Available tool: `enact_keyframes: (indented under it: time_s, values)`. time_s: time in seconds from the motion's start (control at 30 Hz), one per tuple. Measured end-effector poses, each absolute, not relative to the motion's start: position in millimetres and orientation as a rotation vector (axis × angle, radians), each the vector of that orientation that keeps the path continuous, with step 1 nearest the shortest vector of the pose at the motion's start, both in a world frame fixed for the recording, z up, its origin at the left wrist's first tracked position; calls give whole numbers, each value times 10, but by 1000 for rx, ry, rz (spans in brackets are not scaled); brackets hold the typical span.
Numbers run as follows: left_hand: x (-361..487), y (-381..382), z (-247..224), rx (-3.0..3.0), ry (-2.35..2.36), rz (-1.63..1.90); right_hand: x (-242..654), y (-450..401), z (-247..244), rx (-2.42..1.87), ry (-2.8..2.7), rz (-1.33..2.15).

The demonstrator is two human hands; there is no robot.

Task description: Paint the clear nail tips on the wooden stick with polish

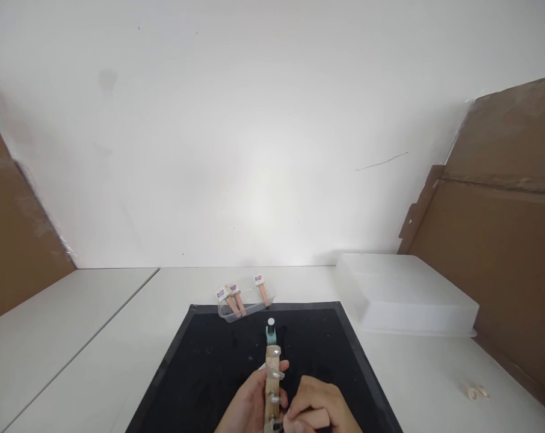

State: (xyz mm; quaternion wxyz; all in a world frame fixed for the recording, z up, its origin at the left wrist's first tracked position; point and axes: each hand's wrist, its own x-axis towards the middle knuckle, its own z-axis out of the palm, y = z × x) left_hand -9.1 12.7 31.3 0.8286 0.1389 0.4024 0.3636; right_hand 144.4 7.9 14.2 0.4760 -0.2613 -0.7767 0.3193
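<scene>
My left hand [251,402] is closed around a narrow wooden bar [272,361] that points away from me. Several shiny, clear, nail-like pieces [275,374] sit along the bar. My right hand [318,402] pinches a flat, pinkish tool [312,419] near the bar's close end. A dark tip reaches from that side to the nearest clear piece; the fingers partly cover it. Just past the bar's far end is a small teal piece [271,337] with a black-and-white top; whether it is joined to the bar I cannot tell.
A black mat [209,361] lies on the white table [105,355]. At its far edge, a clear tray [248,311] holds 3 pinkish sticks [262,293] with white labels. A white box [412,300] stands right, near small cream rings [473,393]. Cardboard panels [493,252] flank the table.
</scene>
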Motion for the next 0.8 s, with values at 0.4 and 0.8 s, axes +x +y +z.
enact_keyframes:
  time_s: [0.4,0.8]
  values:
    - [-107,119,244,304,809,789,1388,75,209,-631,-1926,723]
    - [-84,154,282,319,870,746,1443,94,97,-730,-1959,654]
